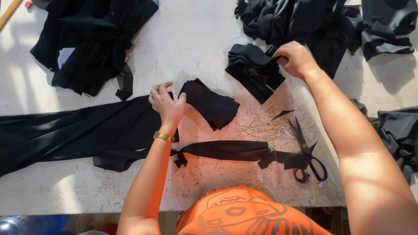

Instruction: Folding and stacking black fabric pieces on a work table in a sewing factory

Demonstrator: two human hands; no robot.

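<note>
My left hand [166, 105] pinches the edge of a small stack of cut black fabric pieces [211, 104] in the middle of the white table [191, 39]. A ring and a gold bracelet show on that hand and wrist. My right hand [295, 58] reaches farther back and grips a second stack of black fabric pieces [252, 69]. A long black garment [74, 132] lies flat under and left of my left hand. A narrow black fabric strip [222, 150] stretches across the table near its front edge.
Black-handled scissors [307, 154] lie shut to the right of the strip, with small fabric scraps about them. Heaps of black cloth sit at the back left [91, 39], back right [322, 21] and right edge [398, 135]. A wooden ruler [8, 13] pokes in at top left.
</note>
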